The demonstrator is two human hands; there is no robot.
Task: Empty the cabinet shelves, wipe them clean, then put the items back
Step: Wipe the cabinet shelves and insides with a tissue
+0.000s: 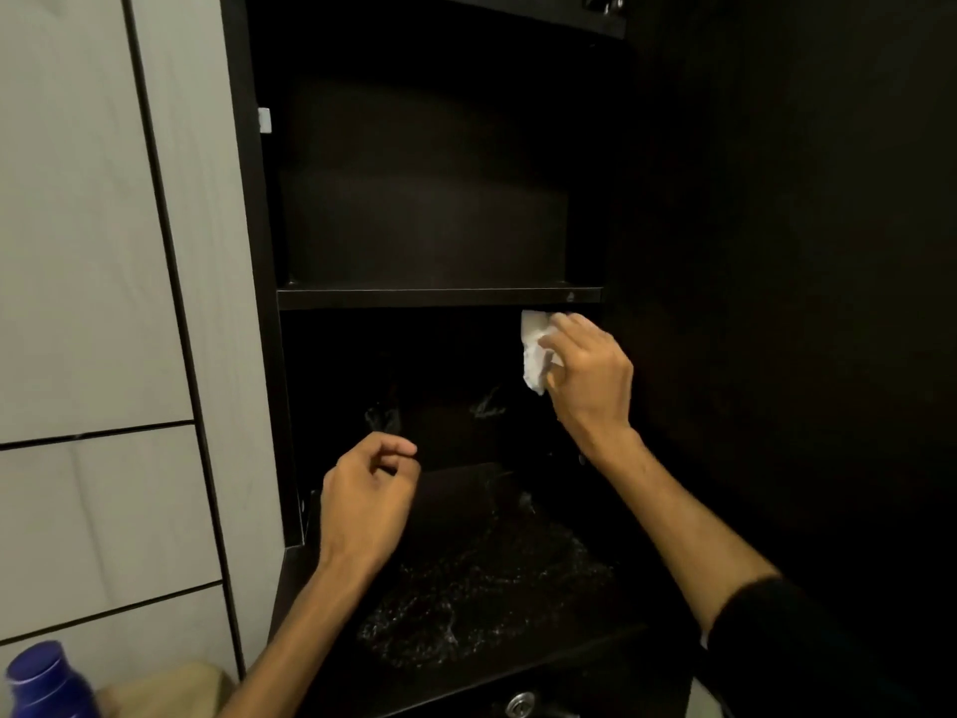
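A crumpled white cloth (534, 352) is up against the right inner side of the dark cabinet (243, 251), just under the front edge of the middle shelf (440, 296). The right hand (590, 378) grips it, fingers curled round the wad. The left hand (365, 502) hangs in front of the lower compartment with fingers loosely curled, holding nothing. Below both hands the bottom shelf (481, 588) glistens with wet streaks and droplets. A round metal lock (519, 704) sits on the panel beneath. To the left are pale tiles (77, 251), and a blue bottle (44, 681) shows in the bottom-left corner.
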